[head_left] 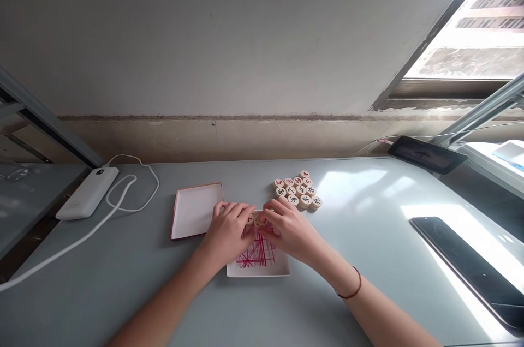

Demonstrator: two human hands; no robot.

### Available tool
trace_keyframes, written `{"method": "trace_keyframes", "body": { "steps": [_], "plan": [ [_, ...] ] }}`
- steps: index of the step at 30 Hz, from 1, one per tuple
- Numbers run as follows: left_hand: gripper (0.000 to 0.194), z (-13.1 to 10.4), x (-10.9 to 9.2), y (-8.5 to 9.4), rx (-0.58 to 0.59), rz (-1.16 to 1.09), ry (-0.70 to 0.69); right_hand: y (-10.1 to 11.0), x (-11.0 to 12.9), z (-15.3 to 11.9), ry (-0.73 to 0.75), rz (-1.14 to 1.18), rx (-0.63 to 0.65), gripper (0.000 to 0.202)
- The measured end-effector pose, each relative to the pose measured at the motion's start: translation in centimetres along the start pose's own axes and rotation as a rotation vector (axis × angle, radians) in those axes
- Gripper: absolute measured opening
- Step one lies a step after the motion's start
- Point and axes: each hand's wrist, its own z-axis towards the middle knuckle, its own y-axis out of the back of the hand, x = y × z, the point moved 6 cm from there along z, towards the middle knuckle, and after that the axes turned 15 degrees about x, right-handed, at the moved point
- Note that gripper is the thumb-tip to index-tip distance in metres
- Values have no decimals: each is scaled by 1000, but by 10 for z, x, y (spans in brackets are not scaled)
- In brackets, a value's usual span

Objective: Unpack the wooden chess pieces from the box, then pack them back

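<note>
Left hand and right hand pinch round, pale wood-like discs inside shallow white cardboard-like box's far end. Light, even inward pressure should keep discs level.

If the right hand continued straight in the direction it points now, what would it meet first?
Probably the left hand, just across from the right hand. Depth is unclear, though: the round pieces between them might come first.
</note>
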Motion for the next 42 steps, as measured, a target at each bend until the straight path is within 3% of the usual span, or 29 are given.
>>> {"method": "trace_keyframes", "body": {
  "steps": [9, 14, 17, 20, 23, 25, 28, 31, 36, 39, 42],
  "plan": [
    [37, 3, -1, -1, 1, 13, 32, -7, 0, 1, 19, -44, -28, 12],
    [44, 9, -4, 0, 35, 14, -8, 3, -1, 1, 53, 67, -50, 6],
    [41, 11, -6, 0, 55, 27, -45, 15, -14, -1, 39, 151, -105, 6],
    [33, 12, -8, -1, 64, 53, -87, 36, -50, -4, -120, 199, -261, 12],
    [27, 11, -10, -1, 77, 89, -108, 53, -99, -3, -459, 107, -335, 19],
    [26, 10, -11, -1, 94, 116, -101, 59, -128, 4, -660, 11, -243, 28],
    [24, 10, -12, 0, 106, 140, -94, 55, -157, 17, -850, -4, 45, 38],
    [25, 9, -12, 0, 86, 144, -98, 49, -168, 28, -902, 40, 213, 32],
    [44, 9, -12, -2, 55, 124, -115, 45, -174, 35, -931, 19, 254, 20],
    [45, 7, -10, 5, -11, 91, -131, 55, -174, 32, -943, -10, 200, 28],
    [41, 5, -8, 19, -97, 30, -155, 77, -157, 18, -928, 8, -33, 36]
  ]
}}
